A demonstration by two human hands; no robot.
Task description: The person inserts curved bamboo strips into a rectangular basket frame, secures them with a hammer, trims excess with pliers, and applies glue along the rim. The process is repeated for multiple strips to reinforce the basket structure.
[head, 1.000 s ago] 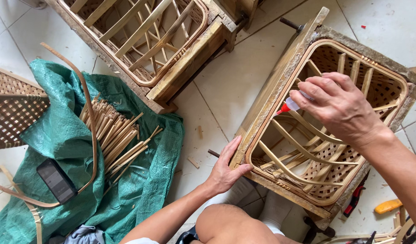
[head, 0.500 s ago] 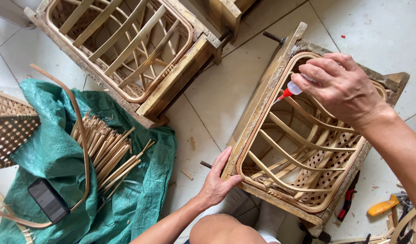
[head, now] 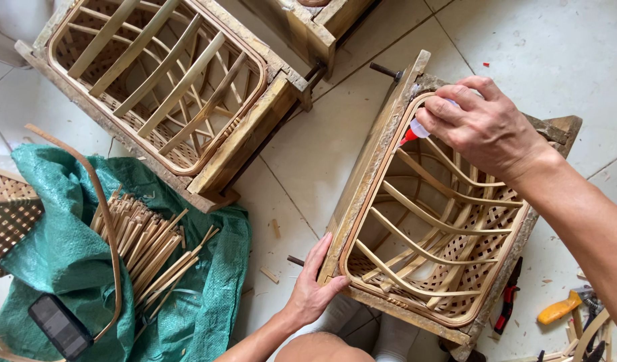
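Right hand grips glue bottle, red nozzle pointing down-left at basket rim; basket long axis diagonal on floor. Left hand clasps frame corner.

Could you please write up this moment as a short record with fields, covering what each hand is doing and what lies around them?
Left hand: left hand grips the near corner of the wooden frame.
Right hand: right hand holds a small red-tipped bottle, tip at the basket rim.
Work piece: woven basket seated in the frame.
Nearby: second framed basket; green sack with bamboo strips and a dark phone.
Floor: white tiles.
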